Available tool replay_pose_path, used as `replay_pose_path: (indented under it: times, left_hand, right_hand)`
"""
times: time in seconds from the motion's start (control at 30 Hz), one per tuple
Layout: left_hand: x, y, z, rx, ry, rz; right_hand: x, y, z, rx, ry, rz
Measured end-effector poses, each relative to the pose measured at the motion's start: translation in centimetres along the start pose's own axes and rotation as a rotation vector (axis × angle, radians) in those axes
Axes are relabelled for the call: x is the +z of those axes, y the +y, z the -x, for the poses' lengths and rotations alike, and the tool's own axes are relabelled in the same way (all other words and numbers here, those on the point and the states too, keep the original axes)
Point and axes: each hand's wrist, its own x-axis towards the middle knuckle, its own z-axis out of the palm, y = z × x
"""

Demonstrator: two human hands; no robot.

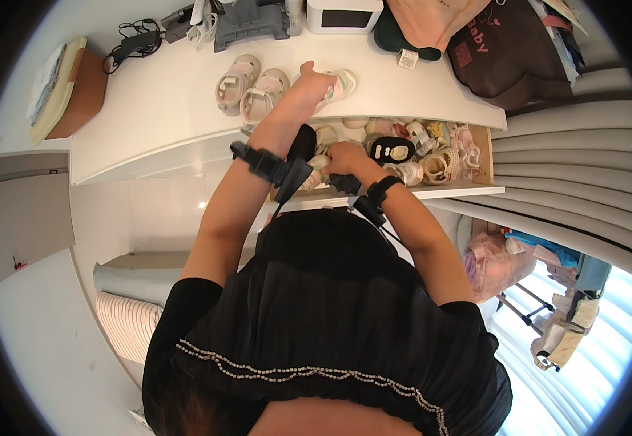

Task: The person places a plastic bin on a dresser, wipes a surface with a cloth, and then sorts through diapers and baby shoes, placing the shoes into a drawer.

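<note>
My left hand (316, 84) is on a small white and pink shoe with green stripes (340, 86) on the white dresser top (158, 109). To its left stand two beige and pink children's shoes (265, 94) with straps. Below, my right hand (347, 158) reaches into an open drawer of small shoes, its fingers at a pale shoe with green parts (317, 165). Near that hand lie a black shoe with a pale patterned sole (392, 150) and a dark crumpled item (344, 184). Beige sandals (436, 166) fill the drawer's right part. Both wrists wear black strapped devices.
Along the back stand a black power adapter with cable (144, 42), a grey plastic stand (253, 24) and a white device with a dark screen (344, 16). A brown bag (506, 60) is at the right, a brown and cream box (70, 90) at the left. The drawer front (457, 192) juts towards me.
</note>
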Motion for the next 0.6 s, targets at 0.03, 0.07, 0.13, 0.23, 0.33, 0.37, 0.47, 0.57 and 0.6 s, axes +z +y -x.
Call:
replay_pose_path:
  times: [0.03,0.07,0.13,0.23,0.33,0.37,0.47,0.57,0.6]
  left_hand:
    - [-0.2,0.7,1.4,0.025,-0.027,-0.073]
    - [-0.8,1.4,2.7,0.05,-0.056,-0.145]
    - [-2.8,1.2,4.6,0.173,-0.115,-0.237]
    - [-5.6,0.3,6.5,0.35,-0.216,-0.275]
    - [-5.9,0.4,9.0,0.321,-0.316,-0.282]
    - [-5.4,0.1,9.6,0.332,-0.368,-0.295]
    - [-3.7,-0.3,10.7,0.258,-0.576,-0.366]
    - [-2.2,0.7,10.9,0.205,-0.708,-0.409]
    - [-2.0,0.8,10.7,0.211,-0.72,-0.387]
  right_hand:
    - [-0.3,0.0,0.0,-0.025,-0.008,-0.028]
    - [-0.7,0.2,0.0,-0.049,-0.017,-0.057]
    - [-2.4,0.5,1.2,-0.123,0.006,-0.124]
    - [-7.8,1.4,5.9,-0.101,0.076,-0.321]
    - [-11.6,3.4,9.5,-0.108,0.147,-0.678]
    - [-13.3,3.0,10.6,-0.142,0.166,-0.77]
    - [-16.6,1.9,12.5,-0.086,0.243,-0.865]
    - [-17.7,1.2,13.3,-0.031,0.359,-0.927]
    - [-17.7,1.2,13.6,-0.015,0.396,-0.966]
